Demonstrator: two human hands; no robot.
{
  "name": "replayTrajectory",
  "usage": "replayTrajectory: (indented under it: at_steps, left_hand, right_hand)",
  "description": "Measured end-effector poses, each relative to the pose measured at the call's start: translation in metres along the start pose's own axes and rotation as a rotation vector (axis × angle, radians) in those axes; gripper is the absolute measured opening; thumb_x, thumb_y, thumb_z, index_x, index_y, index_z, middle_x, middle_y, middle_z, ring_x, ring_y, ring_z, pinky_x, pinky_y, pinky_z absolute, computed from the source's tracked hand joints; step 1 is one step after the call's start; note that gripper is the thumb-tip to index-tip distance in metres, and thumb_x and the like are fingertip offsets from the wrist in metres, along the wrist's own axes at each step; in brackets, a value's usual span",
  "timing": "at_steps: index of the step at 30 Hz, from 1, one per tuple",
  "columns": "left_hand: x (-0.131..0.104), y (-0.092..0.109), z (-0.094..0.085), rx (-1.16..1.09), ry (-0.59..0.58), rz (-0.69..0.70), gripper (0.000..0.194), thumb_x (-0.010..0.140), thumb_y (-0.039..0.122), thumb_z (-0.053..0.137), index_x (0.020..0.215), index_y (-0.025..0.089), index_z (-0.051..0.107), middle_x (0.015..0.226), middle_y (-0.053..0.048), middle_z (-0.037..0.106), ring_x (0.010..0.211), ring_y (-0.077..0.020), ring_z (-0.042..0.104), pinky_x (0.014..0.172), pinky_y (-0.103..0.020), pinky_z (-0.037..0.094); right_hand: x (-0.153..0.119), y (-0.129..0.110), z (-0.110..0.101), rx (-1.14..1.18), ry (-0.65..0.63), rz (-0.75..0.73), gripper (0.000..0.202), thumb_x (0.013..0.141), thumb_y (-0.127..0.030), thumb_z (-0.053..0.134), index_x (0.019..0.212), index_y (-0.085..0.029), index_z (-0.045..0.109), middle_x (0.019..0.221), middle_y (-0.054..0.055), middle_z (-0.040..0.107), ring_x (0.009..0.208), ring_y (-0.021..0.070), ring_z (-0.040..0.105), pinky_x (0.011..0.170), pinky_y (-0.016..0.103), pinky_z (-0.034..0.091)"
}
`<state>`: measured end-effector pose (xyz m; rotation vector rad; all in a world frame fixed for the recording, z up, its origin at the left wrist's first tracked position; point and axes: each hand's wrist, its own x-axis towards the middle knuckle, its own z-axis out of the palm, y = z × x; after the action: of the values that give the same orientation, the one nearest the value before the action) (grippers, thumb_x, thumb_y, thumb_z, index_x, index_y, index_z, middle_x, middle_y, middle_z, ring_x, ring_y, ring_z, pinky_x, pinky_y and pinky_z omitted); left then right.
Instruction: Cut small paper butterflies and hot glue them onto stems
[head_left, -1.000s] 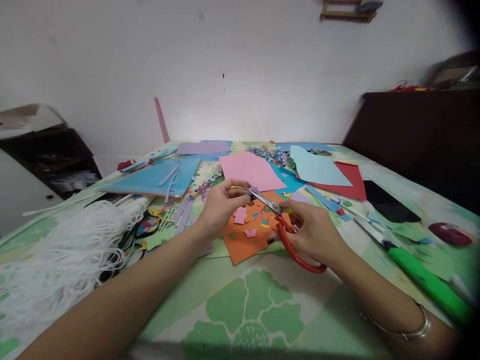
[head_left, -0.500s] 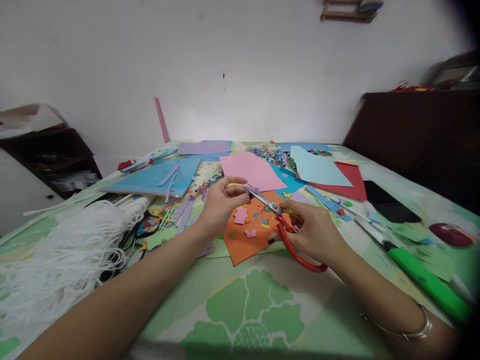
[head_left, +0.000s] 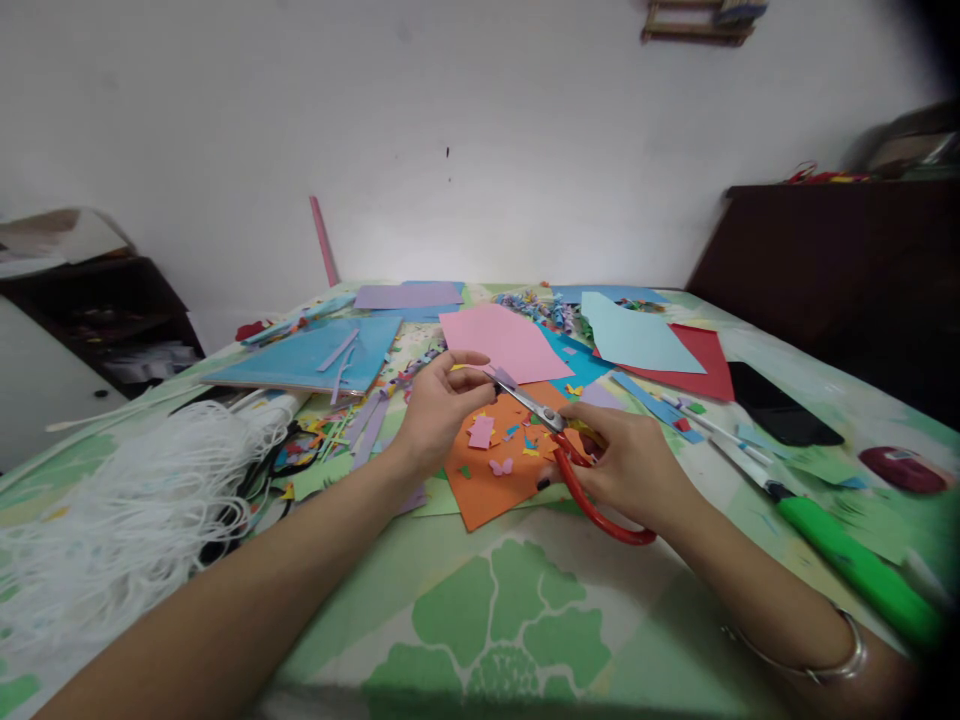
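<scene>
My right hand (head_left: 626, 460) is closed on the red-handled scissors (head_left: 551, 418), whose blades point up and left toward my left fingertips. My left hand (head_left: 442, 405) pinches a small purple paper piece (head_left: 504, 378) at the blade tips; most of that piece is hidden or too small to make out. Below both hands lies an orange sheet (head_left: 491, 495) scattered with paper scraps, among them a pink rectangle (head_left: 481, 432) and a small pink butterfly shape (head_left: 500, 467). A larger pink sheet (head_left: 502, 340) is just beyond my fingers.
White string (head_left: 142, 510) is heaped at the left, near a blue folder (head_left: 300, 355). On the right are a light blue sheet (head_left: 637, 335), a red sheet (head_left: 709, 360), a black phone (head_left: 784, 403), a green-handled tool (head_left: 855, 560) and a dark red object (head_left: 900, 468).
The fingers of my left hand have shifted very slightly, and a little more of the purple piece shows at the blades. Nearly everything else looks the same.
</scene>
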<state>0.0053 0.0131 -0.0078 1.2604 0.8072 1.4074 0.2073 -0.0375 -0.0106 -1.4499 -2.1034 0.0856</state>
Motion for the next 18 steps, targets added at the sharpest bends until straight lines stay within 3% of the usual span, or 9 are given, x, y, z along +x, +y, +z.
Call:
replayTrajectory:
  at_steps: [18]
  left_hand:
    - [0.0025,-0.0023,-0.0025,0.002,0.027,0.020,0.034,0.062,0.010,0.069,0.093,0.014,0.056,0.074,-0.002,0.067,0.072,-0.0146,0.064,0.077,-0.032,0.047]
  right_hand:
    - [0.0013,-0.0012,-0.0021,-0.032,-0.009,-0.007,0.044,0.068,-0.051,0.066,0.097,-0.018,0.067,0.062,0.001,0.055,0.055,0.0149,0.046,0.053,0.025,0.030]
